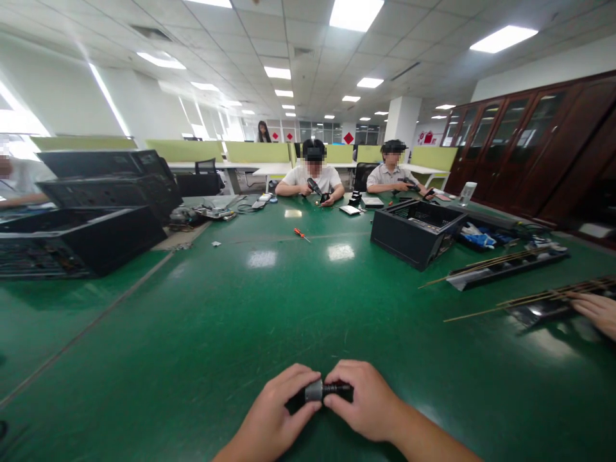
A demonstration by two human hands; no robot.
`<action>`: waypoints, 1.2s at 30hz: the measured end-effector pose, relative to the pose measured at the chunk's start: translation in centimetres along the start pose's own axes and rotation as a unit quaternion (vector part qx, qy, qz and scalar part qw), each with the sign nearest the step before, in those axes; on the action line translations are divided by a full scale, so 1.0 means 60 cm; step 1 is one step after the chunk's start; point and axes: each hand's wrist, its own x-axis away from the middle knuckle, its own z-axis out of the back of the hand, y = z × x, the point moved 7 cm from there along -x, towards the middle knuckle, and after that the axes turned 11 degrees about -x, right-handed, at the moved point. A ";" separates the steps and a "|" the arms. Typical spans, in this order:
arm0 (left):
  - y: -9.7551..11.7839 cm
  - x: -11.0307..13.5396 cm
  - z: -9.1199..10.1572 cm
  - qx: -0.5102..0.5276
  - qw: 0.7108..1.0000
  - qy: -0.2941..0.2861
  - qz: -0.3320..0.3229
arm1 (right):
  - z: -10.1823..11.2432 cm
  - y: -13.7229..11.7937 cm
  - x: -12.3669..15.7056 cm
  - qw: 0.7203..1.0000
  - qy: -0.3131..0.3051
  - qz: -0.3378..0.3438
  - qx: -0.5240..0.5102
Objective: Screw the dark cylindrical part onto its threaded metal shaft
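My left hand point(275, 410) is closed around the wide grey end of a small black-and-grey cylindrical part point(314, 391), low in the middle of the head view. From the other side, my right hand point(368, 401) pinches its narrower black, ribbed end between thumb and fingers. The part lies roughly level just above the green table point(250, 321). My fingers cover both of its ends, so its exact kind cannot be made out.
An orange screwdriver point(301, 235) lies farther up the table. Black computer cases point(72, 237) are stacked at left; another open case point(409, 237) sits right. Long thin rods rest on dark trays point(510, 266), near another person's hand point(597, 313). Two people sit opposite, handling tools.
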 end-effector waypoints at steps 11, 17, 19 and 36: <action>-0.006 0.003 0.007 -0.033 0.998 0.047 -0.005 | 0.008 -0.001 0.000 0.999 0.036 -0.001 -0.021; -0.002 0.002 0.009 -0.042 0.998 0.051 -0.015 | 0.009 0.001 -0.001 0.999 0.040 0.004 -0.020; -0.002 0.003 0.009 -0.045 0.997 0.054 -0.019 | 0.009 0.001 -0.001 0.999 0.039 0.006 -0.018; -0.007 0.002 0.011 -0.040 0.997 0.061 -0.002 | 0.017 0.005 -0.001 0.999 0.048 0.002 -0.018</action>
